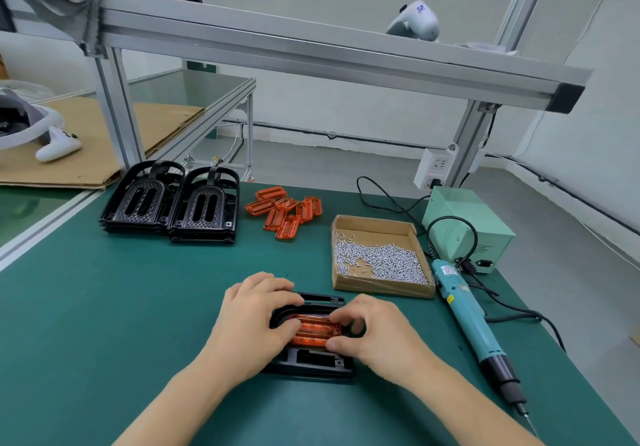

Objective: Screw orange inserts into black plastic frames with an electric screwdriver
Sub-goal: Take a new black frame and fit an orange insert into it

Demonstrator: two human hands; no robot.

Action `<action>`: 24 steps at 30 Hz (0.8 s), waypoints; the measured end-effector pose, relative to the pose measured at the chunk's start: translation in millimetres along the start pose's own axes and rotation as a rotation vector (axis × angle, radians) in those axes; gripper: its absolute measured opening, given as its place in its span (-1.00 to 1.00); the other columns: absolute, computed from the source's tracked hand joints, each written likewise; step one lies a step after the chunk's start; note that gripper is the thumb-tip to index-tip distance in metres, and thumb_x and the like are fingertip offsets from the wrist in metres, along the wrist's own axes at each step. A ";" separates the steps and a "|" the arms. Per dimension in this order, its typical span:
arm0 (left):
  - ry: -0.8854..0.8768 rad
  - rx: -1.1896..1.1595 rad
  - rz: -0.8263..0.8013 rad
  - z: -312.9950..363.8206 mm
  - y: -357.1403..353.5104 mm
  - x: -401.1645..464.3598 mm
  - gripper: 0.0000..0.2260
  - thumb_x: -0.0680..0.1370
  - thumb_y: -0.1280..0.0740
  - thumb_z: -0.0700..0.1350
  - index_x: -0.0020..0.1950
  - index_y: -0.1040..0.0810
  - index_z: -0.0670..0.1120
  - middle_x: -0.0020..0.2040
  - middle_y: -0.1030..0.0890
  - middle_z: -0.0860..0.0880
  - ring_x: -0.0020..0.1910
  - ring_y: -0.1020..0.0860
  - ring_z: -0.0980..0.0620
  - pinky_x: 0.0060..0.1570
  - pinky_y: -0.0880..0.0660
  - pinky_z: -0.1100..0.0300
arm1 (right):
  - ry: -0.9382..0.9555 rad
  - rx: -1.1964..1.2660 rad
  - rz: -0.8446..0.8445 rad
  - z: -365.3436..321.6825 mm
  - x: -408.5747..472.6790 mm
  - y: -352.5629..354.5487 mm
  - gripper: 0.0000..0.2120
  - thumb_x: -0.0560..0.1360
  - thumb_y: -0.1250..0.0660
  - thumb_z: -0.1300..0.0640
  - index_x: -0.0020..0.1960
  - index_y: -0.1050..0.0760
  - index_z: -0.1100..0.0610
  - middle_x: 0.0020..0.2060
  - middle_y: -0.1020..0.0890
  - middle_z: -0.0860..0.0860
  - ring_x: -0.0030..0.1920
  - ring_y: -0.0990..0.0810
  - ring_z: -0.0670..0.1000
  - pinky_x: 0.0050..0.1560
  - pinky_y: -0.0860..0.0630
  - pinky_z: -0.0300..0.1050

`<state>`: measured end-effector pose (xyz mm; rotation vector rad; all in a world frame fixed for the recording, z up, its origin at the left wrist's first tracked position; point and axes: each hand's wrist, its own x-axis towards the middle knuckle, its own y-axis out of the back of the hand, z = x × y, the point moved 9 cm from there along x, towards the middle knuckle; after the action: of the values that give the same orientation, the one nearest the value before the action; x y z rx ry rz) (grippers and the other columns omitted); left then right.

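Misalignment is risked: orange insert (313, 331), pinched by left hand (252, 321) and right hand (374, 331), could be seated crooked in black frame (311, 359).

The desk (104, 307) has a green mat surface. Directly on it lie two stacks of black frames (169, 203), a pile of orange inserts (284, 210), a screw box (381, 258), a screwdriver (474, 328), a pale green power unit (467, 224), and one frame (311, 362) at front centre.
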<state>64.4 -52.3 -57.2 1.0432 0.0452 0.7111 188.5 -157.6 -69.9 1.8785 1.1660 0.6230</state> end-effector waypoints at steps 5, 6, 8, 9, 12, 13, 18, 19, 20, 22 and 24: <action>-0.019 0.125 -0.024 1.8 -11.8 0.9 -0.71 0.49 -0.30 0.16 0.20 -0.53 0.23 0.34 -0.33 0.34 0.36 -0.21 0.23 0.34 0.05 0.28 | 0.016 0.037 0.016 3.2 -1.8 3.7 -0.66 0.42 -0.46 -0.11 0.17 -0.59 -0.08 -0.05 -0.56 -0.16 -0.05 -0.50 -0.15 0.07 -0.46 -0.14; -0.015 0.132 -0.018 1.2 -12.2 1.0 -0.72 0.49 -0.29 0.16 0.19 -0.54 0.22 0.35 -0.33 0.34 0.36 -0.22 0.23 0.34 0.04 0.28 | 0.012 0.060 0.046 6.2 -3.0 8.4 -0.68 0.43 -0.46 -0.10 0.16 -0.59 -0.08 -0.07 -0.56 -0.17 -0.07 -0.50 -0.19 0.05 -0.46 -0.18; -0.003 0.143 -0.007 0.9 -13.2 1.1 -0.74 0.50 -0.29 0.15 0.17 -0.55 0.21 0.35 -0.34 0.33 0.35 -0.22 0.22 0.31 0.01 0.25 | -0.007 0.079 0.123 15.9 -5.6 21.4 -0.72 0.44 -0.45 -0.07 0.14 -0.60 -0.08 -0.12 -0.56 -0.19 -0.12 -0.50 -0.22 -0.02 -0.43 -0.32; 0.005 0.153 -0.001 1.4 -13.9 1.1 -0.75 0.50 -0.29 0.15 0.17 -0.56 0.21 0.34 -0.34 0.33 0.35 -0.22 0.21 0.29 -0.01 0.24 | -0.022 0.068 0.157 22.0 -7.1 28.2 -0.72 0.45 -0.45 -0.05 0.15 -0.60 -0.06 -0.14 -0.55 -0.20 -0.13 -0.50 -0.24 -0.06 -0.40 -0.38; 0.036 0.186 0.009 2.2 -16.1 1.0 -0.75 0.50 -0.29 0.15 0.16 -0.57 0.22 0.33 -0.35 0.33 0.33 -0.23 0.19 0.23 -0.04 0.22 | -0.084 -0.042 0.252 42.3 -11.9 48.9 -0.72 0.49 -0.41 0.01 0.19 -0.58 -0.03 -0.05 -0.53 -0.20 -0.07 -0.48 -0.23 -0.05 -0.34 -0.38; 0.048 0.197 0.010 2.0 -16.7 1.2 -0.75 0.50 -0.28 0.15 0.16 -0.57 0.22 0.33 -0.35 0.32 0.33 -0.23 0.18 0.21 -0.04 0.22 | -0.118 -0.095 0.291 49.8 -14.1 56.8 -0.69 0.50 -0.39 0.01 0.23 -0.56 -0.01 0.03 -0.52 -0.16 0.00 -0.48 -0.18 0.02 -0.35 -0.32; 0.086 0.235 -0.033 0.0 -20.4 2.5 -0.73 0.51 -0.26 0.18 0.19 -0.52 0.25 0.35 -0.31 0.33 0.34 -0.19 0.18 0.23 -0.04 0.21 | -0.409 -0.591 0.305 95.0 -25.0 89.5 -0.42 0.52 -0.28 -0.16 0.46 -0.22 -0.01 0.27 -0.38 0.00 0.26 -0.36 0.06 0.17 -0.36 -0.10; 0.092 0.222 -0.039 0.5 -20.4 3.3 -0.74 0.51 -0.26 0.17 0.19 -0.52 0.25 0.35 -0.31 0.32 0.35 -0.19 0.17 0.23 -0.05 0.20 | -0.473 -0.642 0.274 105.3 -27.1 93.3 -0.37 0.51 -0.26 -0.21 0.48 -0.17 -0.01 0.28 -0.38 0.01 0.26 -0.36 0.07 0.16 -0.37 -0.09; 0.095 0.206 -0.036 1.6 -19.4 4.6 -0.74 0.51 -0.27 0.16 0.19 -0.53 0.24 0.35 -0.33 0.31 0.35 -0.19 0.17 0.23 -0.06 0.20 | -0.529 -0.663 0.249 115.6 -28.8 96.5 -0.33 0.50 -0.25 -0.25 0.49 -0.13 -0.01 0.28 -0.38 0.03 0.27 -0.38 0.08 0.15 -0.39 -0.08; 0.088 0.176 -0.003 6.2 -14.8 10.1 -0.76 0.51 -0.29 0.13 0.17 -0.55 0.22 0.33 -0.36 0.28 0.34 -0.21 0.17 0.22 -0.07 0.21 | -0.617 -0.635 0.201 134.2 -31.7 99.3 -0.28 0.49 -0.23 -0.31 0.50 -0.07 -0.01 0.29 -0.39 0.05 0.26 -0.43 0.09 0.09 -0.44 -0.06; 0.071 0.145 0.035 13.0 -10.0 20.3 -0.79 0.52 -0.29 0.08 0.15 -0.56 0.20 0.28 -0.42 0.27 0.32 -0.24 0.18 0.19 -0.07 0.22 | -0.669 -0.563 0.158 146.8 -33.4 97.4 -0.26 0.49 -0.19 -0.34 0.51 -0.05 -0.01 0.28 -0.41 0.05 0.22 -0.50 0.09 -0.03 -0.47 -0.07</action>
<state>90.0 -54.1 -52.5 1.1590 0.1422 0.7855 331.0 -266.5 -67.2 1.5066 0.3584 0.3102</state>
